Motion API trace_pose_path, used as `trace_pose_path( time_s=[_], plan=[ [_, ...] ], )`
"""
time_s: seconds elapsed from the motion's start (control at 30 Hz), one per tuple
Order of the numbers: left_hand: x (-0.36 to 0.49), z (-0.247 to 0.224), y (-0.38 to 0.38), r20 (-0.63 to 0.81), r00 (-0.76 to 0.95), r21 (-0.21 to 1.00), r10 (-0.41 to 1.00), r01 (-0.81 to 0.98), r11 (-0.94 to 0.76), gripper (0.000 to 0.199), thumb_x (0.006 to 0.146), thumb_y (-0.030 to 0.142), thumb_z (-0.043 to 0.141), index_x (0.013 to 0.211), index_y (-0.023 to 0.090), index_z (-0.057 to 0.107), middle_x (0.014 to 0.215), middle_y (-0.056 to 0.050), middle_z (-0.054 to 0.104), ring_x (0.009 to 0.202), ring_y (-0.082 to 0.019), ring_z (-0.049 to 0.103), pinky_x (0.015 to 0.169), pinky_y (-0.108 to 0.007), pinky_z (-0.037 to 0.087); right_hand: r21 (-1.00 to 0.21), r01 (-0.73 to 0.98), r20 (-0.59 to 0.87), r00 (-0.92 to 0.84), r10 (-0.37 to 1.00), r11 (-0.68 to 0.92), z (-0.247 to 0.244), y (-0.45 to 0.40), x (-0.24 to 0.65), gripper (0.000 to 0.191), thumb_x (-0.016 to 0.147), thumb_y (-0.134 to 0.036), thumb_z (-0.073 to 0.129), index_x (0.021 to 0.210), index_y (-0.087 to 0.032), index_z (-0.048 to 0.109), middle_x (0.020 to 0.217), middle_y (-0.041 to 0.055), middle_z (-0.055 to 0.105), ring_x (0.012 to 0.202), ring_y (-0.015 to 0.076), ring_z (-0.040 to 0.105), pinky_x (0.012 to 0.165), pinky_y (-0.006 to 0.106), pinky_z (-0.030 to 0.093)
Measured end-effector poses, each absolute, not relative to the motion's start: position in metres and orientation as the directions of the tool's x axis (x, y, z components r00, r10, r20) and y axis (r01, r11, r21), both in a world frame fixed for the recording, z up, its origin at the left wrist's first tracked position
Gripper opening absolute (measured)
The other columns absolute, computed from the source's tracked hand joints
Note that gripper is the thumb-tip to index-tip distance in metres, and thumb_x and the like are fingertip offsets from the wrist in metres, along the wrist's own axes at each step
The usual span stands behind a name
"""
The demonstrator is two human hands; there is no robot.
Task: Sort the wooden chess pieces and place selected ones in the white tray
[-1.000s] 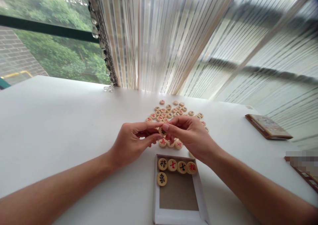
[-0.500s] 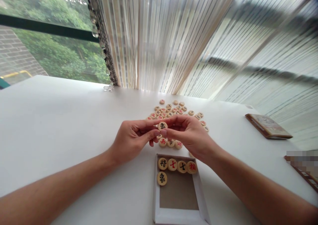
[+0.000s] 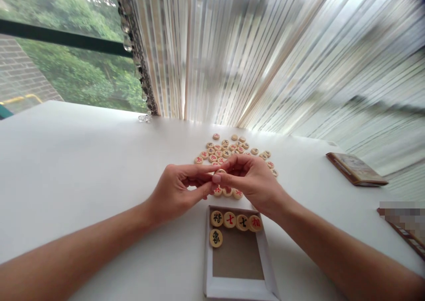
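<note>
Between my two hands, above the table, is a round wooden Chinese chess piece point(image 3: 221, 171), mostly hidden by fingers. My right hand point(image 3: 260, 179) is closed on it, thumb in front and fingers behind. My left hand point(image 3: 179, 188) meets it from the other side, fingertips pinched at its edge. Just below my hands lies a shallow white box point(image 3: 208, 265) with a brown bottom. Along its far side runs a row of pieces marked in black and red, among them a red piece point(image 3: 255, 223). A single black-marked piece point(image 3: 215, 238) sits under the row's left end.
Several loose chess pieces point(image 3: 218, 147) are spread on the white table point(image 3: 99, 159) beyond my hands, partly covered by them. A brown-edged book-like box point(image 3: 357, 169) lies at the right, with another brown object point(image 3: 403, 232) nearer. String curtains point(image 3: 212, 57) hang behind the table.
The held piece showed its black character toward me; now it is tilted and mostly covered by my right thumb. My left thumb has slipped down from its face.
</note>
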State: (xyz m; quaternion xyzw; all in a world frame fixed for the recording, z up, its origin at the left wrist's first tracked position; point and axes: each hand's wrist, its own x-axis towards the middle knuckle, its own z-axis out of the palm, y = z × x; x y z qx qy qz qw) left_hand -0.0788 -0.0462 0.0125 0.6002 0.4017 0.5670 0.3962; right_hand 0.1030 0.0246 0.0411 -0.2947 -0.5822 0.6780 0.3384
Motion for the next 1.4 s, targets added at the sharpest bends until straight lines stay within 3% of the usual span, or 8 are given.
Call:
trace_pose_path(
  time_s=[0.17,0.5,0.73,1.0,1.4],
  plan=[
    [-0.079,0.014,-0.046,0.356,0.034,0.933,0.934,0.043,-0.358,0.035,0.087,0.017,0.081,0.122,0.015,0.081,0.094,-0.011,0.086,0.076,-0.02,0.082,0.065,-0.024,0.068,-0.993,-0.093,-0.007,-0.594,0.805,-0.077,0.038,0.024,0.105,0.04,0.06,-0.038,0.102,0.079,-0.015,0.077,0.068,0.0056,0.079,0.057,0.0146,0.07,0.053,0.025,0.054],
    [-0.079,0.018,-0.047,0.347,0.023,0.938,0.937,0.0,-0.347,0.034,0.084,0.018,0.085,0.118,0.015,0.082,0.089,-0.011,0.086,0.075,-0.022,0.083,0.061,-0.023,0.066,-0.994,-0.091,0.009,-0.594,0.804,-0.056,0.041,0.021,0.105,0.035,0.066,-0.042,0.099,0.079,-0.016,0.079,0.067,0.0043,0.077,0.057,0.0145,0.068,0.054,0.026,0.054],
    [-0.079,0.015,-0.046,0.314,-0.017,0.948,0.949,-0.05,-0.315,0.031,0.084,0.018,0.086,0.115,0.016,0.084,0.086,-0.009,0.085,0.069,-0.017,0.079,0.056,-0.02,0.063,-0.993,-0.103,0.015,-0.609,0.793,-0.06,0.039,0.022,0.106,0.031,0.072,-0.041,0.097,0.085,-0.017,0.082,0.072,0.0059,0.079,0.062,0.0158,0.071,0.06,0.029,0.058],
    [-0.078,0.019,-0.044,0.27,-0.095,0.957,0.958,-0.086,-0.279,0.029,0.076,0.021,0.09,0.105,0.015,0.087,0.074,-0.008,0.082,0.058,-0.015,0.072,0.051,-0.023,0.06,-0.991,-0.127,0.04,-0.611,0.791,-0.047,0.042,0.022,0.106,0.038,0.066,-0.039,0.099,0.096,-0.02,0.087,0.076,0.0063,0.081,0.069,0.0179,0.074,0.066,0.032,0.063],
    [-0.079,0.026,-0.043,0.316,-0.095,0.936,0.944,-0.133,-0.326,0.019,0.082,0.01,0.081,0.097,0.018,0.088,0.069,-0.004,0.08,0.054,-0.009,0.066,0.051,-0.016,0.057,-0.989,-0.126,0.022,-0.62,0.785,-0.072,0.039,0.025,0.108,0.036,0.071,-0.035,0.097,0.104,-0.023,0.087,0.086,0.0073,0.084,0.08,0.0219,0.08,0.082,0.037,0.068]
  ],
)
